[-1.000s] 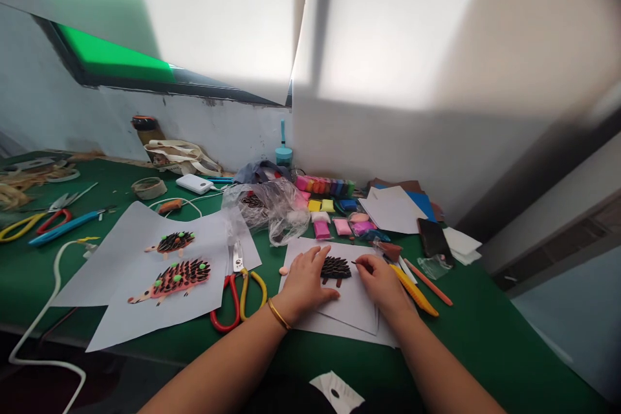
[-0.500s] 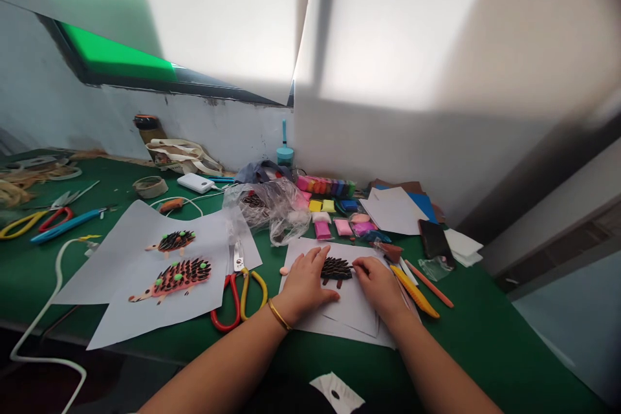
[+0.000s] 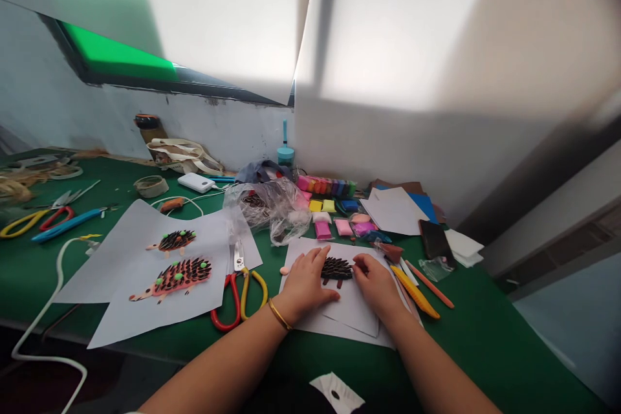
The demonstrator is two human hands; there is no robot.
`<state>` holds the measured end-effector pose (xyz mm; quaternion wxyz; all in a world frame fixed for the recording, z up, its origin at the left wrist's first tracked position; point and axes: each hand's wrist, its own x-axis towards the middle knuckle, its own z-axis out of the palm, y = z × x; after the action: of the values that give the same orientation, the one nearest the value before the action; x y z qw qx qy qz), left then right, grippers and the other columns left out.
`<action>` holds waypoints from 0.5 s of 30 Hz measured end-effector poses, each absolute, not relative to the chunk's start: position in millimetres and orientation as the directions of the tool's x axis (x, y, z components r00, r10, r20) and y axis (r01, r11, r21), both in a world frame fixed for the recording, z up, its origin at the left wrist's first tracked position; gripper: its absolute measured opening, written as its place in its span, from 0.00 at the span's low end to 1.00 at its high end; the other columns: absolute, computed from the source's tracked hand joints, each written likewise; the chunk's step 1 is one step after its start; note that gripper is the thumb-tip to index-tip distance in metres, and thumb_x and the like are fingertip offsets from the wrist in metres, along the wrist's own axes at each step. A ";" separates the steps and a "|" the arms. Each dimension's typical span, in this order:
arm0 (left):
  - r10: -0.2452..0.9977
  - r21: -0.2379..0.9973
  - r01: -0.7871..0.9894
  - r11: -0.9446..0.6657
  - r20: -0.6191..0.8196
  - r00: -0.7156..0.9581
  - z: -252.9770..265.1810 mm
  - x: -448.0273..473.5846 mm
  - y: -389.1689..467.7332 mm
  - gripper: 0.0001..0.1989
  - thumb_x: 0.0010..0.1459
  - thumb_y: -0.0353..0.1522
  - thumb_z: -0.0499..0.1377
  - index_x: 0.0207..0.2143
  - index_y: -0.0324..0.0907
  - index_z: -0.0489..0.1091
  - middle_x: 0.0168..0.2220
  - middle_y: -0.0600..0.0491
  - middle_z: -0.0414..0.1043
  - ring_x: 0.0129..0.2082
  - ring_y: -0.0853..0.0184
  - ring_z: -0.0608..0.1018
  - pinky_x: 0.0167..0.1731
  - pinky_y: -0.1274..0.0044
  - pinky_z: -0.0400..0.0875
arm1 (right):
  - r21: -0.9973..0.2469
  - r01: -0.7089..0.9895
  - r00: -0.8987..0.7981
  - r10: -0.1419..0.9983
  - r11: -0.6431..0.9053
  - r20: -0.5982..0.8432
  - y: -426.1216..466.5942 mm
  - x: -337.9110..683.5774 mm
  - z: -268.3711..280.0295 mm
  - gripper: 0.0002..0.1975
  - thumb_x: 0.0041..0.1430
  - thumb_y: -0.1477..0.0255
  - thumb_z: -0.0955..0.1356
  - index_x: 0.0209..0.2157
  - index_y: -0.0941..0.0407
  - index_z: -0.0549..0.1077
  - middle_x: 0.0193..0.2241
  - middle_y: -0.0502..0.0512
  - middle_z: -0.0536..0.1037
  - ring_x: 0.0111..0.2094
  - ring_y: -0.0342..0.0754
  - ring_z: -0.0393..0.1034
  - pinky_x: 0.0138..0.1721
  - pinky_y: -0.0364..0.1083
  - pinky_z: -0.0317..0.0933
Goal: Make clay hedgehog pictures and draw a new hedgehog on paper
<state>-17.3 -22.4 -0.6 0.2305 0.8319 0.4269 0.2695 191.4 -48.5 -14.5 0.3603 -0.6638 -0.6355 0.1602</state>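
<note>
A small hedgehog figure (image 3: 337, 268) with rows of dark, scale-like spines and two brown legs lies on white paper (image 3: 350, 314). My left hand (image 3: 305, 279) rests flat on the sheet at the figure's left side, fingers spread, thumb below it; it covers that end of the figure. At the right end of the spines, my right hand (image 3: 376, 281) has its fingers curled and thumb and forefinger close together. Anything between those fingertips is hidden or too small to name.
Scissors (image 3: 241, 291) with red and yellow handles lie left of my left hand. Farther left, two finished hedgehogs (image 3: 182, 276) sit on paper. Clay packets (image 3: 323, 229) and a plastic bag (image 3: 284, 204) stand behind. A yellow cutter (image 3: 417, 294) lies at right.
My right hand's fingertips have shifted very slightly at the right end of the spines. My left hand and the hedgehog figure stay in place.
</note>
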 end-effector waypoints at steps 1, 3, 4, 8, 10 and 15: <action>0.835 0.612 0.589 -0.529 0.250 0.491 -0.5 -17.3 -22.4 0.56 0.36 0.41 0.74 0.65 0.49 0.51 0.62 0.43 0.59 0.59 0.47 0.64 0.60 0.57 0.52 | -0.692 0.719 0.141 0.960 0.069 0.242 -48.4 191.3 -14.2 0.11 0.60 0.67 0.61 0.40 0.53 0.73 0.38 0.55 0.78 0.39 0.52 0.72 0.41 0.50 0.63; 0.834 0.607 0.592 -0.531 0.252 0.490 -0.7 -17.3 -22.5 0.56 0.36 0.41 0.74 0.65 0.49 0.51 0.61 0.43 0.59 0.59 0.47 0.64 0.60 0.57 0.52 | -0.695 0.714 0.130 0.960 0.081 0.246 -48.1 191.4 -13.4 0.10 0.60 0.67 0.61 0.38 0.53 0.73 0.37 0.54 0.78 0.40 0.52 0.71 0.42 0.49 0.63; 0.833 0.604 0.592 -0.534 0.255 0.491 -0.9 -17.4 -22.6 0.56 0.36 0.42 0.74 0.65 0.49 0.51 0.61 0.44 0.60 0.59 0.47 0.64 0.60 0.57 0.52 | -0.691 0.717 0.122 0.961 0.087 0.248 -47.7 191.4 -13.0 0.10 0.60 0.67 0.61 0.37 0.53 0.73 0.37 0.54 0.78 0.40 0.52 0.71 0.42 0.49 0.62; 0.832 0.581 0.609 -0.540 0.261 0.490 -2.6 -17.1 -22.4 0.56 0.36 0.42 0.73 0.65 0.49 0.50 0.62 0.45 0.59 0.59 0.49 0.64 0.60 0.58 0.53 | -0.651 0.754 0.104 0.964 0.085 0.246 -46.2 191.5 -12.4 0.11 0.60 0.68 0.60 0.36 0.54 0.73 0.37 0.54 0.77 0.40 0.51 0.70 0.42 0.48 0.60; 0.833 0.564 0.624 -0.541 0.262 0.486 -3.2 -16.8 -22.3 0.56 0.36 0.42 0.74 0.65 0.48 0.50 0.62 0.46 0.59 0.59 0.50 0.64 0.60 0.59 0.54 | -0.625 0.776 0.096 0.964 0.083 0.248 -46.0 190.9 -12.2 0.10 0.61 0.69 0.60 0.35 0.54 0.72 0.36 0.54 0.76 0.39 0.50 0.69 0.42 0.48 0.60; 0.837 0.542 0.644 -0.539 0.257 0.484 -2.1 -16.4 -23.0 0.56 0.37 0.43 0.73 0.65 0.49 0.50 0.61 0.46 0.60 0.58 0.51 0.65 0.59 0.60 0.56 | -0.566 0.821 0.077 0.968 0.075 0.240 -46.3 187.9 -9.5 0.10 0.61 0.71 0.59 0.34 0.55 0.71 0.35 0.55 0.76 0.38 0.50 0.68 0.40 0.47 0.58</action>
<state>-16.4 -23.0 -2.1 0.1902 0.8401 0.4407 0.2526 187.9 -46.3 -9.5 0.3014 -0.6690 -0.6684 0.1217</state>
